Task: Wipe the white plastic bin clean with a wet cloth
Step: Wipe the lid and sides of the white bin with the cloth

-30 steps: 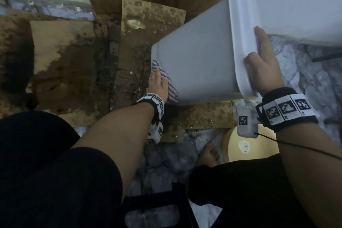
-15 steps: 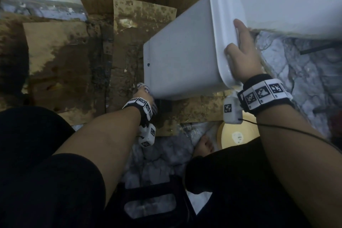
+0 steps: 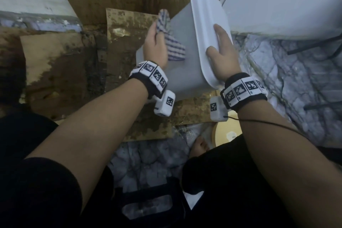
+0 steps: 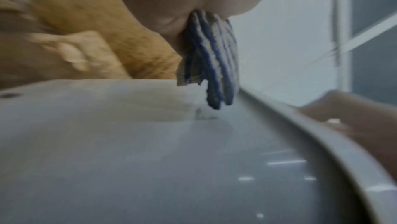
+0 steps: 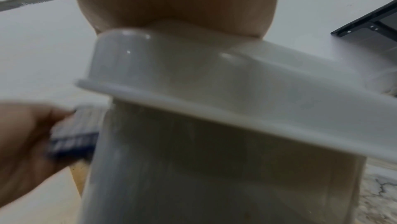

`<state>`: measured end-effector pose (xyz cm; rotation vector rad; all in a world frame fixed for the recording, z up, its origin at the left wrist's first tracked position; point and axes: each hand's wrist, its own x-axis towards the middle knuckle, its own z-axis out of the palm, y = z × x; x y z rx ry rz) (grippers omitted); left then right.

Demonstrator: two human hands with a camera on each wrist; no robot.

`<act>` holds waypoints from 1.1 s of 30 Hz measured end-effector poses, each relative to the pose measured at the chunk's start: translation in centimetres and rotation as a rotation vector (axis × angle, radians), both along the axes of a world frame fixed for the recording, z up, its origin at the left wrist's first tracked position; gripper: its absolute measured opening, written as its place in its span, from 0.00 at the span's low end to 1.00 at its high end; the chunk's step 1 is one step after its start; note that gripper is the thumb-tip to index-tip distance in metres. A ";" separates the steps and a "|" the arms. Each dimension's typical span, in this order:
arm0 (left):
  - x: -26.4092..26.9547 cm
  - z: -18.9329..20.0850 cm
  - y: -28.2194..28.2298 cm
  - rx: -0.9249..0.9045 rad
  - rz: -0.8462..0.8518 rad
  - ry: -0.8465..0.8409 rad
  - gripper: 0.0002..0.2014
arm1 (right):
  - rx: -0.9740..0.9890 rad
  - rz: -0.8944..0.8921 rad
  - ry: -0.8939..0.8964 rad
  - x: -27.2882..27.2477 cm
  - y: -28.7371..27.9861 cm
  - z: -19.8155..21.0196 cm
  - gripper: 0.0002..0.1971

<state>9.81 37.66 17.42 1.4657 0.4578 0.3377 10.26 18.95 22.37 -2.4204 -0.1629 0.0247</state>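
The white plastic bin (image 3: 183,65) is lying tipped on its side over wet, stained cardboard (image 3: 129,29), its rim facing right. The right hand (image 3: 221,52) is gripping the rim (image 5: 236,102) — thumb on the outside, fingers curling over the edge. The left hand (image 3: 156,46) is pinching a blue-and-white striped cloth (image 3: 172,42) against the bin's upturned side wall — the cloth's end is hanging just above the plastic in the left wrist view (image 4: 212,61).
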 end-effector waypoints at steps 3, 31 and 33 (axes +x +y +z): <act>1.4 1.6 -2.4 -0.081 -0.178 -0.126 0.23 | 0.001 0.006 -0.008 0.1 -0.1 -0.2 0.35; 9.5 -7.1 -0.9 0.564 -0.385 0.219 0.27 | -0.015 0.034 0.036 0.7 -0.5 -0.7 0.38; 9.5 -8.3 -0.2 0.565 -0.371 0.241 0.27 | 0.005 0.030 0.037 0.7 -0.6 -0.7 0.38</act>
